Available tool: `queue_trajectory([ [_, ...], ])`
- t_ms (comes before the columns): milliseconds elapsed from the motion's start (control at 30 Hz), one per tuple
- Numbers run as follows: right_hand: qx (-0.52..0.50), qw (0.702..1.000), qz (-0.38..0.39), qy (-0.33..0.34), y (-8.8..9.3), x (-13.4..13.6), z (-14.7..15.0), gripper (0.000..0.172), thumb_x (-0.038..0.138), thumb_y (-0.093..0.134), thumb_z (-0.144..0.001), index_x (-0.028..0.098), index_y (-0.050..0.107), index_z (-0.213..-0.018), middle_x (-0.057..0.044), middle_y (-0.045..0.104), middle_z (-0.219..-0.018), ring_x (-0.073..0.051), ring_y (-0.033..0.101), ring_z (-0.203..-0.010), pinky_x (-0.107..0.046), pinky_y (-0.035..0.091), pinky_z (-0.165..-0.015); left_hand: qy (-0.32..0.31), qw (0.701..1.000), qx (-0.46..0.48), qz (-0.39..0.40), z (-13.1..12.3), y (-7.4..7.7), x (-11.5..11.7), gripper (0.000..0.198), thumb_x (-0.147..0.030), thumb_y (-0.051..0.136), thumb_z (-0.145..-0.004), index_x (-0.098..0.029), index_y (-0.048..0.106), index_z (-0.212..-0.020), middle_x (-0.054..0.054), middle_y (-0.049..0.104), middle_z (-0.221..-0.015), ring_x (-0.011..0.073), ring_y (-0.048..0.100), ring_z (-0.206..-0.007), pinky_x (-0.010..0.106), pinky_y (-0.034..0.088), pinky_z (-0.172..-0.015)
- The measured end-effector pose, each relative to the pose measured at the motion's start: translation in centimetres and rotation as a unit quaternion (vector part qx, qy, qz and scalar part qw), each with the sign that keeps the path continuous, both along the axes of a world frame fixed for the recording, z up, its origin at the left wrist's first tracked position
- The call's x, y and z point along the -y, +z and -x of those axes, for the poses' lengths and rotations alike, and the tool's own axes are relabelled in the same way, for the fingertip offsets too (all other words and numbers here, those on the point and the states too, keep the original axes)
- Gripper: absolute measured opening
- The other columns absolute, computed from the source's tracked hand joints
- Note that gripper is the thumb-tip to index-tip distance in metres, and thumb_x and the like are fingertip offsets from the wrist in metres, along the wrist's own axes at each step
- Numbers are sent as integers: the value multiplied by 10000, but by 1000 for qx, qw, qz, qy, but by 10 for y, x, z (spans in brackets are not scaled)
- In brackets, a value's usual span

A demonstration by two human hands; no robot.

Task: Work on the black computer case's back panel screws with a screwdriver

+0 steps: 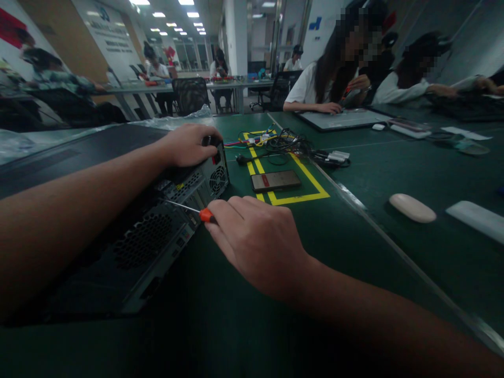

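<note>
A black desktop computer case (51,149) lies on its side at the left, its rear panel turned towards the right. My left hand (192,144) lies over the top far corner, gripping the case near the power supply fan grille (217,179), its fingers partly hidden. In my right hand (260,241) is a screwdriver (206,214) with an orange and black handle, the fingers closed around it. Its thin metal shaft points left, the tip at the rear panel by the expansion slots. What the tip touches is too small to tell.
Beyond the case lie a phone (275,181), yellow tape (303,198) and a tangle of black cables (291,142) on the green table (354,252). To the right are a pale computer mouse (412,208) and a white object (478,220). Across the table, a person (315,89) works on a flat panel.
</note>
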State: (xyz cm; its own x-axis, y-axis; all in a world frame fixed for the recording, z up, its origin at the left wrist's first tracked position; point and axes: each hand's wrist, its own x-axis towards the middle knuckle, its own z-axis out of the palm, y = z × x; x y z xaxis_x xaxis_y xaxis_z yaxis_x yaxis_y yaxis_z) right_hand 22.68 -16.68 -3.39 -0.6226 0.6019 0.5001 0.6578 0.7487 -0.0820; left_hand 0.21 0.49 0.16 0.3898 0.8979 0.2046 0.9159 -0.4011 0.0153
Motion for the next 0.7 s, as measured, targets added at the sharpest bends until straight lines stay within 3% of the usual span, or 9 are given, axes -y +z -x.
queue_trajectory([
  [433, 0, 1000, 28, -9, 0, -5, 2, 284, 373, 453, -1109, 190, 655, -1025, -43, 688, -930, -165, 625, -886, -299, 279, -592, -7, 1000, -4, -4, 3, -2, -2, 599, -442, 498, -857, -204, 693, -1371, 103, 720, -1268, 332, 638, -1184, 438, 459, -1080],
  [700, 36, 990, 135, -11, 11, -10, 0, 314, 424, 446, -1107, 191, 654, -1072, -44, 744, -945, -183, 683, -849, -284, 310, -625, -8, 1000, -5, -5, 4, -2, -3, 581, -448, 498, -864, -222, 694, -1362, 105, 720, -1261, 316, 643, -1162, 420, 462, -1063],
])
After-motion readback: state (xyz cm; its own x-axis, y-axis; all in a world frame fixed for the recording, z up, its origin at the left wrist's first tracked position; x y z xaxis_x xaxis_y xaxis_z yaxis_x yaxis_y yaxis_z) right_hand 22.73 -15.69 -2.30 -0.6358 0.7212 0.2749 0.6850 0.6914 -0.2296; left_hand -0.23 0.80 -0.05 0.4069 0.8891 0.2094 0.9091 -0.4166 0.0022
